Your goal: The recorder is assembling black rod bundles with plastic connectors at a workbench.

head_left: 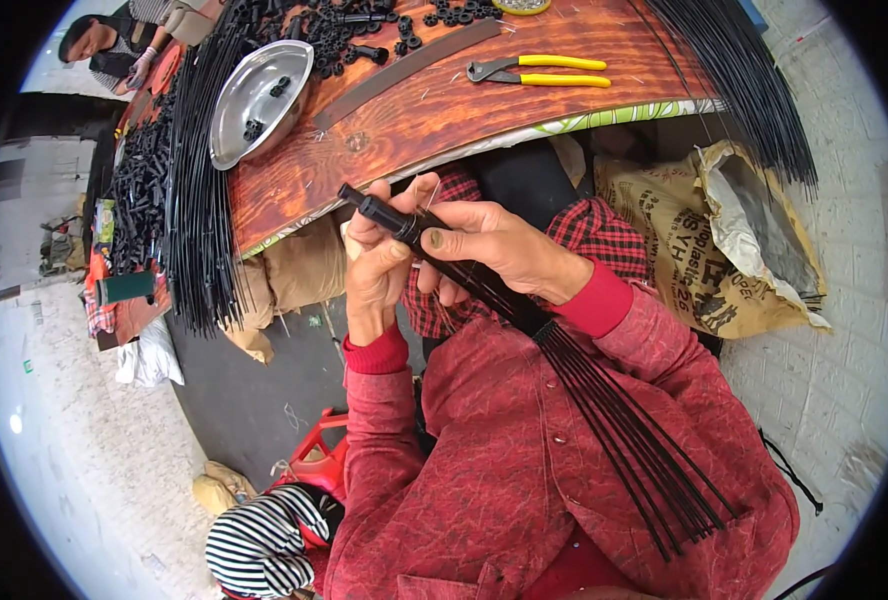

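Note:
A bundle of thin black rods (604, 405), which look like umbrella ribs, lies slanted across my front, its free ends fanned toward the lower right. The rods meet in a ribbed black plastic fitting (389, 215) at the upper left end. My left hand (376, 245) is closed round this fitting from the left side. From the right, my right hand (504, 245) grips the rods just below it, thumb on top. A thin wire (426, 195) stands up between the fingers; which fingers pinch it, I cannot tell.
On the wooden table (404, 130) lie yellow-handled pliers (539, 70), a metal bowl (262, 105), a dark flat bar (409, 72) and loose black fittings (339, 35). More rods (199, 200) hang over its left edge. A sack (694, 235) stands right; another person (114, 45) sits far left.

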Tool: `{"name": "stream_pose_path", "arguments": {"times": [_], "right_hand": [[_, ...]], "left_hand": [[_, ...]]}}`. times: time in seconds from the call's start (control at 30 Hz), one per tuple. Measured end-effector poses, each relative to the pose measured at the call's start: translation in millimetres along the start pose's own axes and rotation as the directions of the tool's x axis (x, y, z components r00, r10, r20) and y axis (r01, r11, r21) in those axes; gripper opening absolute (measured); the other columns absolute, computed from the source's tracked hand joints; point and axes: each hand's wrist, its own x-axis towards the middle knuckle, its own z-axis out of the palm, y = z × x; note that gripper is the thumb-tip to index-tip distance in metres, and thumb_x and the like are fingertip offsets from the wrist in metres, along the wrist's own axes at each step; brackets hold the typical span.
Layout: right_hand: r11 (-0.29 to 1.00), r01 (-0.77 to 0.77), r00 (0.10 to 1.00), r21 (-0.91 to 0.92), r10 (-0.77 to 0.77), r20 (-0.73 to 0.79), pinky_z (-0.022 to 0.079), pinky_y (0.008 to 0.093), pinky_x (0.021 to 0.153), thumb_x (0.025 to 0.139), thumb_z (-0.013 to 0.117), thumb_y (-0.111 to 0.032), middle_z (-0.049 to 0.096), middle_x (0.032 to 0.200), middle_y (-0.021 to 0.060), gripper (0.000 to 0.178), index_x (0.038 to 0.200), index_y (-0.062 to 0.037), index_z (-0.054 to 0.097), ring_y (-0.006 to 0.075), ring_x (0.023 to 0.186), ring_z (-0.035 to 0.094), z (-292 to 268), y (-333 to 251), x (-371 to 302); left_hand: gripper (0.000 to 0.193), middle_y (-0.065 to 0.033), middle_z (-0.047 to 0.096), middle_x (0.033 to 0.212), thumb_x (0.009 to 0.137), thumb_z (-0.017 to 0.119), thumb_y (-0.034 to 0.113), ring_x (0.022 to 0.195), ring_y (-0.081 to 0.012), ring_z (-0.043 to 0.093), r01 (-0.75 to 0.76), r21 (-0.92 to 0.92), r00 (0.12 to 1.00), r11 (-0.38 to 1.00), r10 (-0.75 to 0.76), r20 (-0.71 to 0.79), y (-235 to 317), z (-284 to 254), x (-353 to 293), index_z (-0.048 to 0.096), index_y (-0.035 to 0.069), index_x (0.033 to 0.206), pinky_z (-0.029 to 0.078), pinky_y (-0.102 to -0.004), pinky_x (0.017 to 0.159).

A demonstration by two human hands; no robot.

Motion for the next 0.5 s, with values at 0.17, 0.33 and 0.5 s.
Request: {"name": "stream_pose_path", "arguments": {"times": [0.17, 0.33, 0.5], "right_hand": [[0.999, 0.043, 0.999, 0.007, -0.042, -0.032, 0.054, 0.0225, 0.056, 0.100, 0.061, -0.035, 0.070, 0.087, 0.0076, 0.035, 0.119, -0.0060, 0.060, 0.0119, 0.066, 0.068, -19.1, 4.2, 8.9], [0.992, 0.096, 0.981, 0.079, -0.081, -0.177, 0.058, 0.0267, 0.057, 0.101, 0.059, -0.030, 0.070, 0.088, 0.0076, 0.027, 0.114, -0.0067, 0.061, 0.0146, 0.068, 0.069, -29.6, -10.6, 10.8], [0.981, 0.190, 0.937, 0.042, -0.168, -0.306, 0.058, 0.0278, 0.059, 0.099, 0.062, -0.028, 0.070, 0.087, 0.0072, 0.023, 0.112, -0.0101, 0.060, 0.0150, 0.068, 0.069, -45.6, -14.2, 30.1]], "left_hand": [[0.069, -0.0219, 0.056, 0.138, 0.081, 0.078, 0.007, 0.127, -0.0335, 0.055, 0.063, 0.024, 0.984, 0.998, -0.058, -0.170, 1.0, 10.9, 5.6, 0.048, 0.006, 0.143, 0.046, -0.0450, 0.107], [0.066, -0.0165, 0.054, 0.141, 0.082, 0.075, 0.004, 0.128, -0.0252, 0.054, 0.092, 0.473, 0.914, 0.876, 0.114, -0.389, 12.3, 39.5, -2.6, 0.047, -0.002, 0.141, 0.040, -0.0390, 0.111], [0.125, -0.0200, 0.041, 0.148, 0.054, 0.094, 0.052, 0.139, -0.0330, 0.040, -0.128, 0.798, 0.984, 0.589, -0.026, 0.177, 20.2, 106.3, -21.4, 0.033, -0.006, 0.147, 0.032, -0.0440, 0.115]]}}
